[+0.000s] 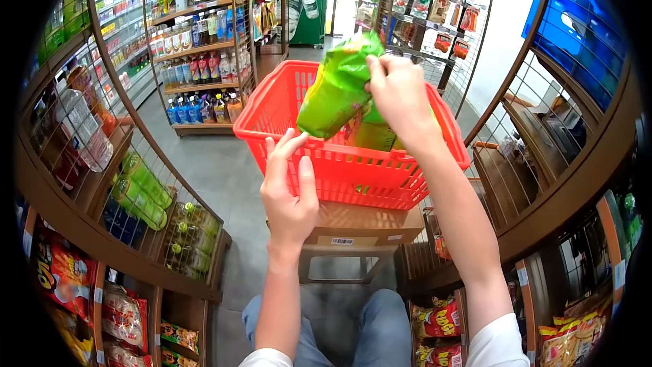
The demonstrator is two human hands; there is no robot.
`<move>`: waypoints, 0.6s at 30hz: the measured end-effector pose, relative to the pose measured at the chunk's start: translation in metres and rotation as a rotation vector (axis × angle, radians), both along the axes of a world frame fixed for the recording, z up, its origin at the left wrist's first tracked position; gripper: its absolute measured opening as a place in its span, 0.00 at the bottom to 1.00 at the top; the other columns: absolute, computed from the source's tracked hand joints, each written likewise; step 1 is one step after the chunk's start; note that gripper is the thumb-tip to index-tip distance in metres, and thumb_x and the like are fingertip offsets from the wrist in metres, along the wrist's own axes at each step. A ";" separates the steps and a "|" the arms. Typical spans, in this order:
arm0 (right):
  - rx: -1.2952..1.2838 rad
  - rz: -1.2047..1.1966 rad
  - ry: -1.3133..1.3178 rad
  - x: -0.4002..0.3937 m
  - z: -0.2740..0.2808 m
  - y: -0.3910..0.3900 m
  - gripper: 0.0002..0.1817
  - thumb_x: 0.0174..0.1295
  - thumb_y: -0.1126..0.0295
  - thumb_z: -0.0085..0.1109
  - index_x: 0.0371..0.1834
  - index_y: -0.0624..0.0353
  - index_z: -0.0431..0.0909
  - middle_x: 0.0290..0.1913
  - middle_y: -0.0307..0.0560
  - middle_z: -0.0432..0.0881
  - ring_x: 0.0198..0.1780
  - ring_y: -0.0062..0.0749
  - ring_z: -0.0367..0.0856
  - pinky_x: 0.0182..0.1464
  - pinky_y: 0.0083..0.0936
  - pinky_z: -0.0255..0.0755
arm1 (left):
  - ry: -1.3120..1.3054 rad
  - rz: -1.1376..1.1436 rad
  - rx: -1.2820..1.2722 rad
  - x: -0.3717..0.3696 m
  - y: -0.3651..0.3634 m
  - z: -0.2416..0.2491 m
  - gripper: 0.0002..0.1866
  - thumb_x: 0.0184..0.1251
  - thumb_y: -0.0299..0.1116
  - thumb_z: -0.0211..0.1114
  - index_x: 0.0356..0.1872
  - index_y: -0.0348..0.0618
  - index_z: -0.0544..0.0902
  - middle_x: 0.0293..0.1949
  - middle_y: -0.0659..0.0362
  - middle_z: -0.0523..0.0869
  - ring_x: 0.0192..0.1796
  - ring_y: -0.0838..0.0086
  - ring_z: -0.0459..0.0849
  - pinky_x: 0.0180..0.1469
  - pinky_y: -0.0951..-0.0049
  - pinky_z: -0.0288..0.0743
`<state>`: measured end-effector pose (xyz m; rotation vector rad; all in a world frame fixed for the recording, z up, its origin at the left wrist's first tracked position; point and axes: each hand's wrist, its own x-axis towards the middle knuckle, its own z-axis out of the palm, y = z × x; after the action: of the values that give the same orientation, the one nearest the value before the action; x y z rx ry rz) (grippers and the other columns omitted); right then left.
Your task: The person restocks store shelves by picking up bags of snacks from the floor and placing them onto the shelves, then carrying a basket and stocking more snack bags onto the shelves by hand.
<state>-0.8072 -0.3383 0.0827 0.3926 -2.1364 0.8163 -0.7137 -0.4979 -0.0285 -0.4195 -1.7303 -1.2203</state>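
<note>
My right hand (401,98) pinches the upper right side of a shiny green snack bag (339,88), which hangs tilted over the red shopping basket (353,173). My left hand (291,187) is at the basket's near left rim, fingers extended and thumb apart, with the fingertips close to the bag's lower corner. Inside the basket, more green packaging (375,132) lies partly hidden behind my right wrist and the basket wall. Under the basket is a cardboard box (346,221) on a brown stool (346,253).
A drinks shelf (200,51) stands ahead on the left, and a rack of hanging packets (435,17) ahead on the right. Wire-sided shelves flank me closely. Low snack shelves hold chip bags (438,319) on the right and noodle-like packs (124,316) on the left.
</note>
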 end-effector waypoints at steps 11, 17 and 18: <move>-0.518 0.262 0.251 0.116 0.040 0.072 0.20 0.72 0.58 0.52 0.46 0.67 0.82 0.37 0.44 0.86 0.33 0.23 0.83 0.39 0.20 0.77 | -0.061 -0.444 0.394 0.026 0.002 0.012 0.17 0.74 0.34 0.52 0.56 0.32 0.73 0.53 0.49 0.79 0.55 0.64 0.80 0.62 0.63 0.72; -0.545 0.167 0.090 0.179 -0.011 0.114 0.16 0.75 0.62 0.48 0.30 0.59 0.70 0.24 0.26 0.64 0.27 0.07 0.60 0.26 0.12 0.54 | -0.408 -0.931 0.310 0.040 0.008 0.022 0.47 0.64 0.64 0.57 0.69 0.32 0.60 0.61 0.45 0.72 0.61 0.59 0.75 0.59 0.58 0.75; -0.507 0.150 0.105 0.186 -0.019 0.114 0.14 0.74 0.65 0.49 0.32 0.62 0.73 0.26 0.28 0.68 0.29 0.08 0.64 0.30 0.11 0.58 | -0.430 -1.032 0.318 0.042 0.014 0.020 0.50 0.61 0.64 0.61 0.71 0.33 0.56 0.62 0.44 0.71 0.64 0.60 0.73 0.60 0.60 0.72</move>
<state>-0.6212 -0.2242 0.0637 0.3202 -1.7377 1.3486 -0.6715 -0.4839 -0.0082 -0.9707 -1.6252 -2.4219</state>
